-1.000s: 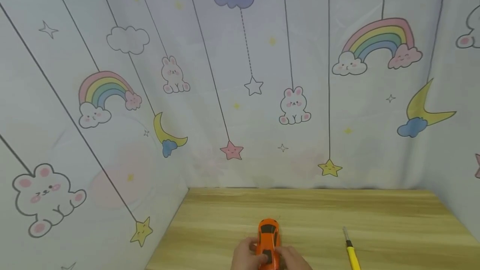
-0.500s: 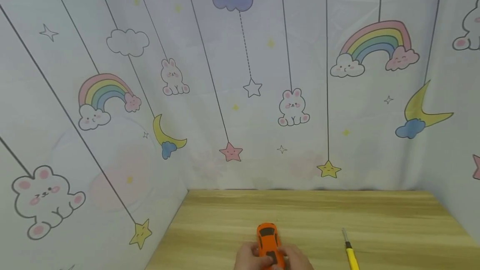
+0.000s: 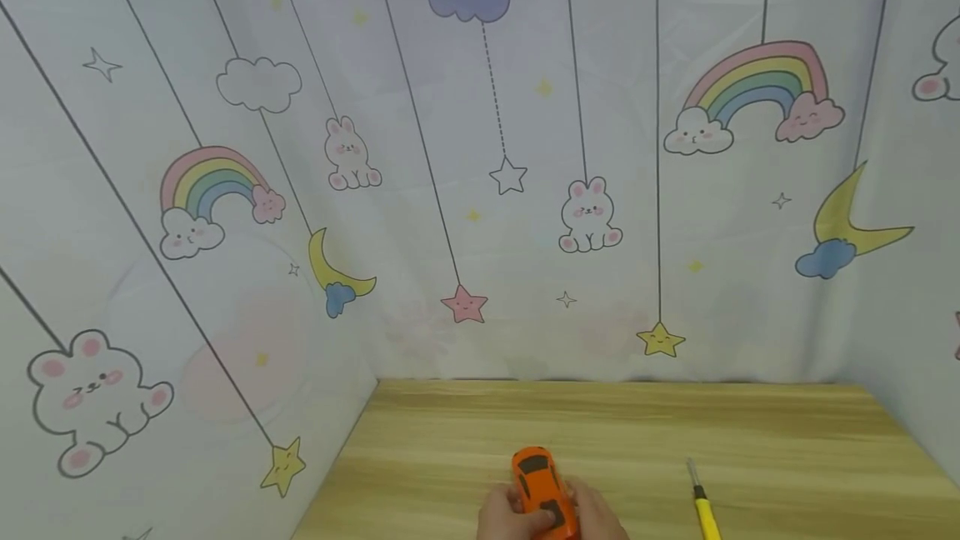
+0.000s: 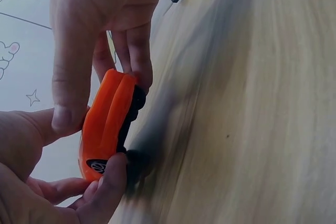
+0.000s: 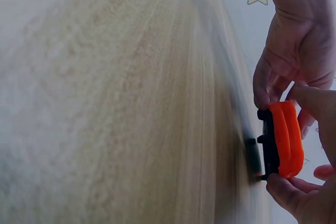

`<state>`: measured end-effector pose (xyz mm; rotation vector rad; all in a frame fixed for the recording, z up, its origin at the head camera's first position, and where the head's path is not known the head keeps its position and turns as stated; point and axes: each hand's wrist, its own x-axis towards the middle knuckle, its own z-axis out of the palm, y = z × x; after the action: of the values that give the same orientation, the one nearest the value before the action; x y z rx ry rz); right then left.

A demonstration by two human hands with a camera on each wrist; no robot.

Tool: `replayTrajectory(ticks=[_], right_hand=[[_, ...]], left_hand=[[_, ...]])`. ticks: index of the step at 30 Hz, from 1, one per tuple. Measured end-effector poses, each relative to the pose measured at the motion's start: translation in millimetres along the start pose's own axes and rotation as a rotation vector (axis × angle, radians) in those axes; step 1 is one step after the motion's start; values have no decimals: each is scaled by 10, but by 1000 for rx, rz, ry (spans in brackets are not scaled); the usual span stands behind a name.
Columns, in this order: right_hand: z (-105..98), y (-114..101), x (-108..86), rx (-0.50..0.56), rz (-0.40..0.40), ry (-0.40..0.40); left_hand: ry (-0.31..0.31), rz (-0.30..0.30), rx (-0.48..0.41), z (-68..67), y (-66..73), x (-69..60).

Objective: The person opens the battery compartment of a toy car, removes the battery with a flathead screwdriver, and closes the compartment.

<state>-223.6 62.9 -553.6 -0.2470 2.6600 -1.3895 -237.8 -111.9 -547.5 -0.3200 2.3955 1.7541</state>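
An orange toy car (image 3: 542, 486) with dark windows is held between both hands near the front of the wooden table, raised off its surface in the left wrist view. My left hand (image 3: 504, 515) grips it from the left, thumb across the dark rear window. From the right, my right hand (image 3: 597, 515) holds the other side; most of its fingers are hidden in the head view. Several fingers of both hands pinch the car's ends in the right wrist view, where its black underside (image 5: 270, 145) faces the table. A round emblem (image 4: 97, 166) shows on the orange body.
A screwdriver (image 3: 703, 507) with a yellow handle and black collar lies on the wooden table (image 3: 435, 432) to the right. White walls (image 3: 525, 257) printed with rainbows, rabbits and stars stand behind the table and at its sides.
The toy car has turned, its far end swinging left and its near end right. Both hands have shifted slightly right with it. The screwdriver lies still.
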Motion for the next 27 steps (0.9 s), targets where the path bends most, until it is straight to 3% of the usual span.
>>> replayTrajectory(ticks=[5, 15, 18, 27], right_hand=[[42, 49, -13, -46, -37, 61], [-13, 100, 44, -105, -31, 67], [-13, 120, 38, -114, -49, 101], [-114, 131, 71, -10, -34, 78]], left_hand=[[-7, 1, -24, 60, 3, -27], [1, 7, 3, 134, 24, -63], [7, 14, 8, 150, 17, -73], [-10, 14, 31, 108, -26, -60]])
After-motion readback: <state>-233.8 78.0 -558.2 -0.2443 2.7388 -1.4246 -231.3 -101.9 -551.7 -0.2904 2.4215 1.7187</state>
